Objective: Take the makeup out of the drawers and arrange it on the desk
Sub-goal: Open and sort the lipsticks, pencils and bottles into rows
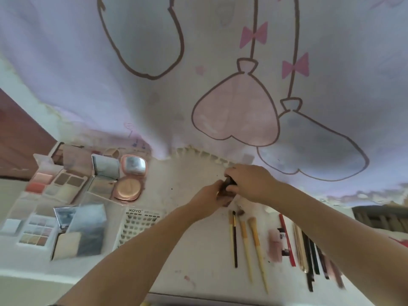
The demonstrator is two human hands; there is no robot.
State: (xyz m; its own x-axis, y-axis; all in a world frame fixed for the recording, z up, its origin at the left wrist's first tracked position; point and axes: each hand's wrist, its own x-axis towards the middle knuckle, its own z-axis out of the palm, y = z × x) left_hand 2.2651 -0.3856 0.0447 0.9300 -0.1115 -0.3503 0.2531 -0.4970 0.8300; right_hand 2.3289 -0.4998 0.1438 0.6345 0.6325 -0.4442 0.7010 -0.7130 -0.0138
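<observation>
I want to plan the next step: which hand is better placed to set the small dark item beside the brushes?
Probably the right hand: it grips the dark item from above, nearer the brushes.

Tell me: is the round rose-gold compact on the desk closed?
No, the round rose-gold compact lies open on the desk, its mirror lid tilted up.

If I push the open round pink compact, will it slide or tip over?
The round pink compact lies flat with its mirror lid folded back, so it probably slides rather than tips. The mirror looks fragile. The hinged lid may swing if lifted by one half.
</observation>
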